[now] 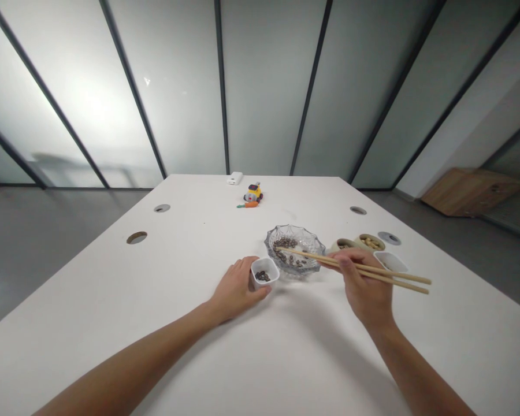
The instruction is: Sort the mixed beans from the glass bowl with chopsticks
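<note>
At the centre of the frame, we see a clear glass bowl (292,270) on the white bench (190,266), with dark beans (286,242) scattered inside, thickest toward its left and far side. Just beside its near left edge, our left hand (238,289) holds a small white cup (274,272), the thumb along the near side and the fingers around the far left side; a few dark beans lie at the bottom of the cup. We cannot tell whether the cup touches the bowl. Right of centre, our right hand (368,289) is closed around a pair of wooden chopsticks (312,255), whose thin ends reach left over the rim and down among the beans; the tips are too small for us to tell whether they pinch one. The thick ends stick out past the hand toward the right of the frame. Behind that hand, we have two round tan bowls close together, the left one (345,240) partly hidden and the right one (380,238) holding pale pieces, with a white dish (398,262) just in front of the latter. Farther back, above the middle of the frame, stand a yellow toy car (253,192), an orange toy carrot (251,204) lying just in front of it, and a white box (234,178) near the far edge.
</note>
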`<state>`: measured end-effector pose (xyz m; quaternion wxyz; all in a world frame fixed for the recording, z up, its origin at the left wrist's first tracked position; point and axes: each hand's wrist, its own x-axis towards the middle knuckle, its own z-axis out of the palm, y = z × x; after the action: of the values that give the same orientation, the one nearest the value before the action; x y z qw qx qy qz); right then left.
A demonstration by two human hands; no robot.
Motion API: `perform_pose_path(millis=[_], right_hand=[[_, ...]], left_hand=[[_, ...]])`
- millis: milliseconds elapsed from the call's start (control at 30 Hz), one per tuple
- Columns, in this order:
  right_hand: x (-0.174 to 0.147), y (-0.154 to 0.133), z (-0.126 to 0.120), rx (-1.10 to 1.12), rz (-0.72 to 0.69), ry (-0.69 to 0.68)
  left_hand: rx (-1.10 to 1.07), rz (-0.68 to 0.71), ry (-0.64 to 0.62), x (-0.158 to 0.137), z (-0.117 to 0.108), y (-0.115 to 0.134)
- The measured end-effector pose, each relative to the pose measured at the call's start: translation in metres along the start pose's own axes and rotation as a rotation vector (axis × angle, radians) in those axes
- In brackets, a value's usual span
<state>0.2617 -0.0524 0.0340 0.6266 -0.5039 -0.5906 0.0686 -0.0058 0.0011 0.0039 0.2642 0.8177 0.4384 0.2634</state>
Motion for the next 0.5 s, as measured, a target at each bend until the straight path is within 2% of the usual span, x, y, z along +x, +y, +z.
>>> perform_pose_path(millis=[100, 233, 333, 500], right_hand=[[-0.0019, -0.0087, 0.0032, 0.085, 0.045, -0.056], [-0.0006, -0.01, -0.0005, -0.103, -0.099, -0.057], [0.0009, -0.007, -0.0035, -0.264, -0.219, -0.116], [-0.0021, -0.004, 0.0001, -0.298, -0.279, -0.218]], left_hand=[[-0.006, 0.01, 0.016, -0.0003, 0.0002, -0.0002], [0.0, 0.005, 0.007, -0.0002, 0.0002, -0.0002], [0.002, 0.003, 0.0, 0.0001, 0.0007, -0.0007], [-0.002, 0.012, 0.011, -0.0005, 0.0008, -0.0014]])
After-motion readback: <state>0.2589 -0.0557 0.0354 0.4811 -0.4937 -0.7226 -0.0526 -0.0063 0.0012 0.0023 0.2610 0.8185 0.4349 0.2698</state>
